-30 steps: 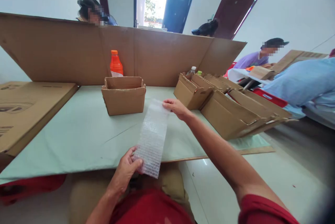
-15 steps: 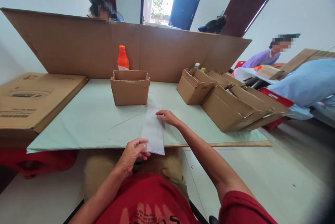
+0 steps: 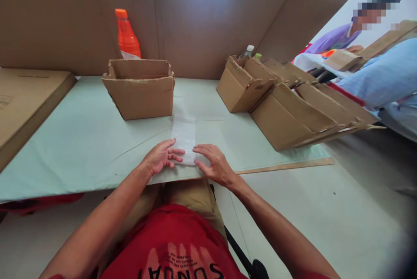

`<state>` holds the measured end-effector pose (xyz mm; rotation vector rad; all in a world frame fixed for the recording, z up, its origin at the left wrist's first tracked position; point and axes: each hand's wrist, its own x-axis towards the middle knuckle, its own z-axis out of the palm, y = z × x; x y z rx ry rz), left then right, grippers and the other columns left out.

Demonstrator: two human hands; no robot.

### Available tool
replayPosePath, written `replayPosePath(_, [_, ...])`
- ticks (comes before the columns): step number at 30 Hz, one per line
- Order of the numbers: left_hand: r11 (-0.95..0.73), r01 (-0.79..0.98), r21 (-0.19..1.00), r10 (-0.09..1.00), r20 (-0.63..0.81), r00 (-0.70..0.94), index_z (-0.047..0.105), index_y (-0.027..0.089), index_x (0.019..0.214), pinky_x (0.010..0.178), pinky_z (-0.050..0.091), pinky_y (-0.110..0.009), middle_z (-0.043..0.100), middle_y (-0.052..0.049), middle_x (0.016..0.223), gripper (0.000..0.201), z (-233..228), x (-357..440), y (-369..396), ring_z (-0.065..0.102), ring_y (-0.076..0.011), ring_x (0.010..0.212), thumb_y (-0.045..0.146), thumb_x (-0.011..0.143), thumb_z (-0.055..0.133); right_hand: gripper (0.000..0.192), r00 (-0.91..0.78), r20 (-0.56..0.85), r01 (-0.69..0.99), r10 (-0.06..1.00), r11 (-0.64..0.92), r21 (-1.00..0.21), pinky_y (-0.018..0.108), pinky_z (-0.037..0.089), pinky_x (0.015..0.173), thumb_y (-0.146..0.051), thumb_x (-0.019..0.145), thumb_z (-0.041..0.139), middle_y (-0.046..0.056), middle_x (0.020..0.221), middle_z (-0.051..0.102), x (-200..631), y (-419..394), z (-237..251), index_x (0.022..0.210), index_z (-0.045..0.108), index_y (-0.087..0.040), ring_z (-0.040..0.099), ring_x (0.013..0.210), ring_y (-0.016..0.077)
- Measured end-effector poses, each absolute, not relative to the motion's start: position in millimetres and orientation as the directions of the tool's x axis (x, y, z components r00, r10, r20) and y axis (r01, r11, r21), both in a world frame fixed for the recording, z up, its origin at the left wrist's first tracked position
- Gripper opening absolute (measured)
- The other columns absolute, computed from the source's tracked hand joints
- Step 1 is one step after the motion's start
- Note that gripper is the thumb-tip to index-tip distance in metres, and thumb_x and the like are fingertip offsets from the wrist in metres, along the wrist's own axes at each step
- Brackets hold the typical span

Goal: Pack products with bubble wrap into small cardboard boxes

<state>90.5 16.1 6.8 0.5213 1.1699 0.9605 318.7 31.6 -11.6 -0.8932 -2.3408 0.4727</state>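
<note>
A whitish, translucent strip that looks like bubble wrap (image 3: 184,130) lies lengthwise on the pale green table cover (image 3: 137,140), its near end close to the table's front edge. My left hand (image 3: 161,156) is at the strip's left side, fingers spread, with the fingertips over its near part. Opposite it, my right hand (image 3: 215,164) is at the right side, fingers apart and tips at the strip's edge. Neither hand is closed on it. Just beyond the strip, to the left, stands an open-topped cardboard box (image 3: 143,96).
More cardboard boxes (image 3: 289,116) stand at the right, partly leaning together. An orange bottle (image 3: 127,38) is behind the single box, before a tall cardboard panel (image 3: 195,22). A large flat carton (image 3: 32,101) lies at left. A person in purple (image 3: 335,42) sits beyond, right.
The strip, which hung over the table edge, now lies on the table. My left hand has moved up onto it; my right hand has come nearer along its right side. The view has tilted down.
</note>
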Motion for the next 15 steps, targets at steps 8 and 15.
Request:
replayPosePath(8, [-0.030, 0.300, 0.953, 0.991, 0.067, -0.116, 0.057, 0.018, 0.132, 0.079, 0.055, -0.033, 0.070, -0.011, 0.113, 0.055, -5.5, 70.0, -24.7, 0.065, -0.0213, 0.098, 0.025, 0.079, 0.066, 0.025, -0.685, 0.372, 0.501, 0.626, 0.776, -0.383, 0.045, 0.049, 0.092, -0.017, 0.097, 0.055, 0.013, 0.120, 0.072, 296.9, 30.6, -34.4, 0.117, 0.068, -0.018, 0.064, 0.109, 0.0264])
replayPosePath(15, [-0.143, 0.542, 0.828, 0.990, 0.122, 0.075, 0.070, 0.022, 0.121, 0.087, 0.054, -0.036, 0.076, -0.008, 0.105, 0.035, -17.7, 66.8, -29.6, 0.069, -0.0220, 0.091, 0.023, 0.090, 0.055, 0.022, -0.575, 0.265, 0.459, 0.774, 0.573, -0.679, 0.035, 0.055, 0.083, -0.024, 0.100, 0.052, 0.006, 0.103, 0.075, 297.8, 27.9, -21.0, 0.116, 0.067, -0.022, 0.069, 0.095, 0.0199])
